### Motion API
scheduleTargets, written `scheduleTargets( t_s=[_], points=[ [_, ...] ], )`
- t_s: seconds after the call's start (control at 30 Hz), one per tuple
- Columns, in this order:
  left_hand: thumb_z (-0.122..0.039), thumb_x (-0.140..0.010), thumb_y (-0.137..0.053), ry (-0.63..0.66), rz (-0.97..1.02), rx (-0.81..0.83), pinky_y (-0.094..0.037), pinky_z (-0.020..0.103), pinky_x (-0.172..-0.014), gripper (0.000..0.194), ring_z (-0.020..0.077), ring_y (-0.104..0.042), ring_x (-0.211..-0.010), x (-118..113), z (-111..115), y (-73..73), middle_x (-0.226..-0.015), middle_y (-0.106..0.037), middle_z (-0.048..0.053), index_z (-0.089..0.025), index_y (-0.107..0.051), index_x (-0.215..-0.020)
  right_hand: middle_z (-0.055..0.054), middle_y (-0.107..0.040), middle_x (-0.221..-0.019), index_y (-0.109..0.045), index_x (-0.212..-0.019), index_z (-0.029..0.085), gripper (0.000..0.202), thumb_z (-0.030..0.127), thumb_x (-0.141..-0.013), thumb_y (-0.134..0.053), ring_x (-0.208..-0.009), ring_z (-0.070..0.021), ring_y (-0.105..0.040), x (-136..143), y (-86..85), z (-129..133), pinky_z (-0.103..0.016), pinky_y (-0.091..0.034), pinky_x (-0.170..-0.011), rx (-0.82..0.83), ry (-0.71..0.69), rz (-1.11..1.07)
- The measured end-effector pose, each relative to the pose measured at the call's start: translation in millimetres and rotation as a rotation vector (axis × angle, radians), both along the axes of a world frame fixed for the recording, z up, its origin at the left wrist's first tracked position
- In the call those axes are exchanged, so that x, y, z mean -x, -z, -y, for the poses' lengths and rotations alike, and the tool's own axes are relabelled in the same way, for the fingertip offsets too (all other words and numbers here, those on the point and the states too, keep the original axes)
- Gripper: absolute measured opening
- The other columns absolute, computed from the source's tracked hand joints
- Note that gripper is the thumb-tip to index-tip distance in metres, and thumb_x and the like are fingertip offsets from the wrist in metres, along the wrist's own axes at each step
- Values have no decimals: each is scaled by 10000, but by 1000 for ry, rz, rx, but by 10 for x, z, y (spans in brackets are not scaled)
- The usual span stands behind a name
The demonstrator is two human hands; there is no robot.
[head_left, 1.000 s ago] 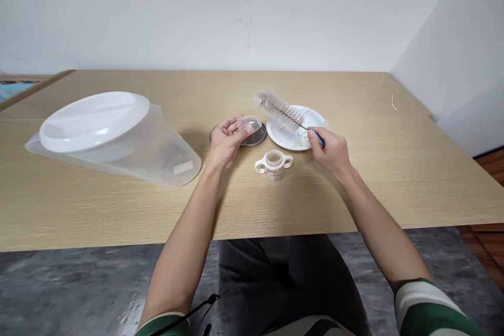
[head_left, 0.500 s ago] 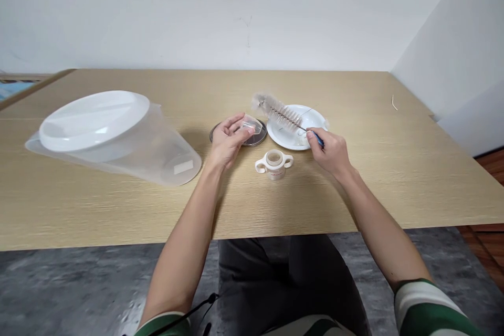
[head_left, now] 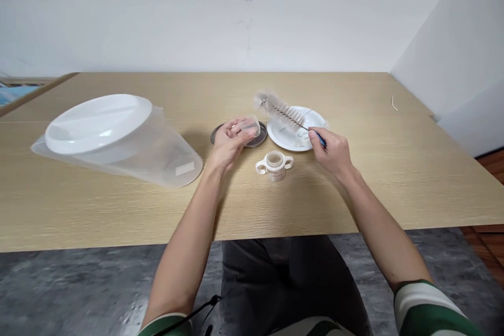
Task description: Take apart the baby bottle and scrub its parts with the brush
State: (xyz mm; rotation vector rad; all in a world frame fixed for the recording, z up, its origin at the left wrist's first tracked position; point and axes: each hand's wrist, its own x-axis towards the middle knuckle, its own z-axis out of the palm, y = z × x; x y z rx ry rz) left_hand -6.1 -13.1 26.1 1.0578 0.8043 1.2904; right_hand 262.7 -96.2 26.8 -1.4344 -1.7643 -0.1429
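Observation:
My left hand point(head_left: 230, 144) is closed round a small clear plastic cap point(head_left: 250, 125), held tilted above a dark round dish point(head_left: 258, 139). My right hand point(head_left: 333, 151) grips the blue handle of a bottle brush point(head_left: 283, 111). Its pale bristles point up and left, over the left part of a white plate point(head_left: 279, 139). On the plate lie a few small clear pieces too faint to name. Between my hands, nearer to me, a small baby bottle point(head_left: 275, 172) with a white two-handled collar stands upright, its mouth uncovered.
A large translucent pitcher point(head_left: 157, 152) with a white lid stands on the left of the wooden table point(head_left: 157, 220). A thin white strip point(head_left: 394, 103) lies at the far right. White walls point(head_left: 315, 21) border the table behind and on the right.
My left hand has turned the clear cap slightly, so its rounded side shows more. The brush has hardly moved. The whole view has shifted a little.

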Motion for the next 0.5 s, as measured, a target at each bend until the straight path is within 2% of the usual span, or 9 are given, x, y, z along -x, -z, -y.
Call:
scheduleTargets(
  t_s=[0.17,0.37,0.5],
  points=[
    [-296,-584,-962,14,-3,-43,-592,287,-912,548,206,-730,-1052,1,18,-30,-1138,-760,79,-204,-706,-1060,-72,-801,-935,-767,-1061,167,378,383,-1021,-459,-695,-149,-699,16,10,7,-262,-469,-620,-75,-98,5],
    [-326,-611,-955,-13,38,-91,-586,309,-944,630,220,-699,-1131,47,-44,28,-1293,-703,72,-256,-692,-1180,-60,-810,-902,-791,-1037,192,328,359,-993,-512,-666,-159,-710,-23,49,-20,-273,-478,-606,-33,-100,43],
    [-349,-565,-979,-26,44,-120,-595,271,-833,641,201,-727,-1017,80,-92,63,-1209,-732,84,-230,-694,-1127,-61,-813,-920,-804,-1013,198,323,354,-976,-524,-647,-159,-705,-49,37,-24,-278,-494,-607,-21,-127,24]
  ],
)
